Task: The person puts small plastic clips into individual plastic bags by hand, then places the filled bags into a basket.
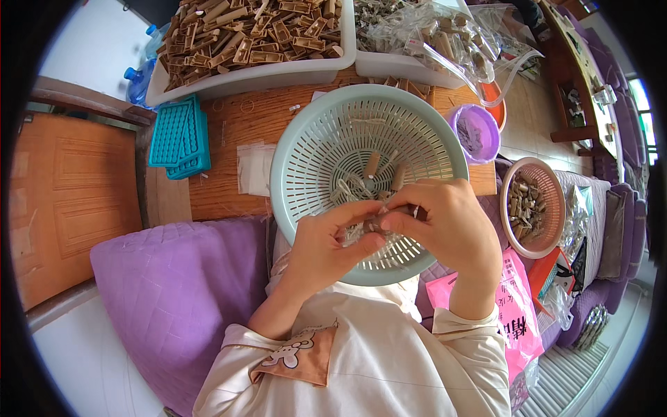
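Seated person at a wooden worktop (229, 128), seen from above. Two white trays stand along its far edge: the left tray (229, 82) is heaped with short brown sticks (243, 35), the right tray (396, 68) holds clear bags (431, 31) of similar pieces. These bulk stores lie beyond easy reach, presumably as supply. A purple cushion (174, 292) lies at the person's left. A pale green slotted basket (299, 160) rests partly on the near edge of the worktop and partly over the lap, directly under the hands, so that anything dropped would likely land in it; a few loose sticks (373, 165) and pale fibres lie on its floor. At the right, a smaller pink basket (549, 182) holds more brown pieces, and a purple cup (483, 125) stands near the worktop's corner. Teal gridded trays (182, 135) lie stacked at the left, well apart from the work. The left hand (323, 243) and right hand (445, 219) meet fingertip to fingertip over the near half of the green basket, both pinched on one small brown stick (381, 222). Its long axis runs roughly left to right, nearly level, one end in each hand. Which end leads cannot be told, as the fingers cover most of it.
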Tool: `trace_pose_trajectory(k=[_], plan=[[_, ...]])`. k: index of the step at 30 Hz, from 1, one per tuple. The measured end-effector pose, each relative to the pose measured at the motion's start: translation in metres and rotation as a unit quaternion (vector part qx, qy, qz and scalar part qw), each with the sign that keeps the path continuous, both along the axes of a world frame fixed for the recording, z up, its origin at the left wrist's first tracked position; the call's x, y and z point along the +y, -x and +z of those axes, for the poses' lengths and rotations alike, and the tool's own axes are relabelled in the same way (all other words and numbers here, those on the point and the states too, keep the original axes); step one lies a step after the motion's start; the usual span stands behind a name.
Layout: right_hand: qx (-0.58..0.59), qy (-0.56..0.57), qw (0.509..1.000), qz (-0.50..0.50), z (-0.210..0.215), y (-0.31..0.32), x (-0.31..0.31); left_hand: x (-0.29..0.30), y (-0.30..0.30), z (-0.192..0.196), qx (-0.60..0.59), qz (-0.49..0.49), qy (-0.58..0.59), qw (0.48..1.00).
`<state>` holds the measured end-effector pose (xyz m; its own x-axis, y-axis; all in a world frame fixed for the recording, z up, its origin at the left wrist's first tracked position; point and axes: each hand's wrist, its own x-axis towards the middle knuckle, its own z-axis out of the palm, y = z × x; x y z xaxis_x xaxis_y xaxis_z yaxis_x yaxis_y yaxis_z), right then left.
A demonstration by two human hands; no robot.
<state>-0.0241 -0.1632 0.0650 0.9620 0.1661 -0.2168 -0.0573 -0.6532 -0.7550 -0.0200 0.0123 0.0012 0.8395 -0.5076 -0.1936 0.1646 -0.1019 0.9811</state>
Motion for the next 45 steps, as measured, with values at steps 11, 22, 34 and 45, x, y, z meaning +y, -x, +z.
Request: trace_pose_trajectory(k=[11, 22, 34, 45], plan=[[-0.191, -0.094, 0.977, -0.027, -0.035, 0.004, 0.012, -0.006, -0.006, -0.003, 0.018, 0.093, 0.013, 0.995], [0.016, -0.408, 0.899, -0.158, -0.063, 0.024, 0.015, -0.016, -0.001, -0.018, 0.119, 0.128, 0.255, 0.951], [-0.114, -0.188, 0.967, -0.124, -0.053, 0.021, 0.030, -0.004, -0.014, -0.013, -0.559, 0.174, -0.069, 0.808], [-0.260, 0.036, 0.965, 0.024, -0.034, 0.034, 0.033, 0.003, -0.043, -0.004, -0.279, 0.144, -0.077, 0.947]])
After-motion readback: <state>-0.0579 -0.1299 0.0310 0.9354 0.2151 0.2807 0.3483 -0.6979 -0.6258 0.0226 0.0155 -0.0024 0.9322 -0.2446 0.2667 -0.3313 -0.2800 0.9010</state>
